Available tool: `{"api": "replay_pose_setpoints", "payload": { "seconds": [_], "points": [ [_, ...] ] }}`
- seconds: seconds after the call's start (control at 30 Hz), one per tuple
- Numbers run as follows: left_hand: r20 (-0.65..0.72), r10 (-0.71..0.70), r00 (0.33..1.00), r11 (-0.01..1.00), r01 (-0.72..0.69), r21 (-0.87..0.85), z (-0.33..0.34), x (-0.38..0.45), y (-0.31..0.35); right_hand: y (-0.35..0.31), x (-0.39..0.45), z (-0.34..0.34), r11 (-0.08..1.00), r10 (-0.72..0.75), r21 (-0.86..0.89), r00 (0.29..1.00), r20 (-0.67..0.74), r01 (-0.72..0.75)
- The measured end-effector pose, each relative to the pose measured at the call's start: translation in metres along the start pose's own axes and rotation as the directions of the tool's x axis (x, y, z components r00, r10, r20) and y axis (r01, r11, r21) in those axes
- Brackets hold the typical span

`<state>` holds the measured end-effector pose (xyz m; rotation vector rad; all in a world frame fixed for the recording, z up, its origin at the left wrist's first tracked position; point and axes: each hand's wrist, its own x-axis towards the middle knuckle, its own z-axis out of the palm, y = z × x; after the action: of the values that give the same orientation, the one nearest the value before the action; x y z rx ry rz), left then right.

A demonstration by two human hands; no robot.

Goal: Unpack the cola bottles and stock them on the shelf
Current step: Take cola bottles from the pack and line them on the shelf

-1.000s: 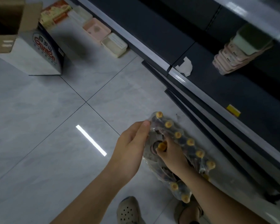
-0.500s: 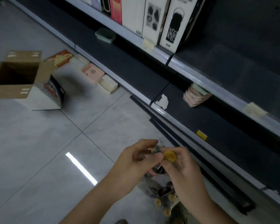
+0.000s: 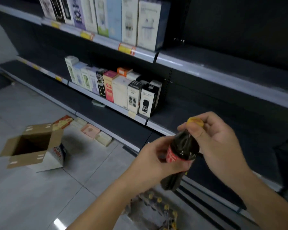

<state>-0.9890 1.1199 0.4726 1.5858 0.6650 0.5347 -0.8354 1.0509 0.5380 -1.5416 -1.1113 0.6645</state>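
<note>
Cola bottle [image 3: 181, 152] held by both hands; carton [image 3: 32, 146] open.

Floor [image 3: 32, 196] carries an open carton [image 3: 33, 146], flat packs [image 3: 96, 135], wrapped bottles [image 3: 158, 208]; shelf [image 3: 140, 118] holds upright boxes [image 3: 123, 90].

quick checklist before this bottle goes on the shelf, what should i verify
1. Bottle held firmly: ok. The left hand wraps the body of the cola bottle and the right hand pinches its neck below the yellow cap.
2. Cap in place: ok, it sits on the neck; how tight, cannot tell.
3. Free spot to stock: ok. The dark shelf behind the bottle, right of the boxed goods, shows bare surface.
4. Bottle upright for placing: not ok, it tilts with the cap up and to the right.
5. Remaining pack out of the way: ok, the wrapped pack lies on the floor below the hands.
</note>
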Motion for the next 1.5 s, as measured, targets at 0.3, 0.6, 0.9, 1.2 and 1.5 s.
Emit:
{"api": "replay_pose_setpoints", "payload": {
  "seconds": [0.3,0.6,0.9,1.2,1.5],
  "points": [
    [0.061,0.199,0.978,0.978,-0.202,0.054,0.011,-0.020,0.183,-0.181,0.003,-0.076,0.985,-0.169,-0.059,0.979,-0.113,0.163],
    [0.068,0.375,0.924,0.918,-0.381,0.114,0.028,-0.039,0.311,-0.309,0.001,-0.138,0.962,-0.268,0.008,0.954,-0.132,0.271],
    [0.092,0.482,0.871,0.864,-0.490,0.117,0.041,-0.053,0.376,-0.377,-0.007,-0.173,0.938,-0.339,0.020,0.930,-0.143,0.345],
    [0.078,0.532,0.843,0.830,-0.538,0.151,0.053,-0.060,0.403,-0.405,-0.020,-0.194,0.897,-0.349,0.268,0.935,-0.058,0.352],
    [0.244,0.375,0.894,0.914,-0.401,0.064,0.071,-0.052,0.401,-0.380,-0.020,-0.214,0.824,-0.313,0.495,0.950,-0.006,0.275]
  ]
}}
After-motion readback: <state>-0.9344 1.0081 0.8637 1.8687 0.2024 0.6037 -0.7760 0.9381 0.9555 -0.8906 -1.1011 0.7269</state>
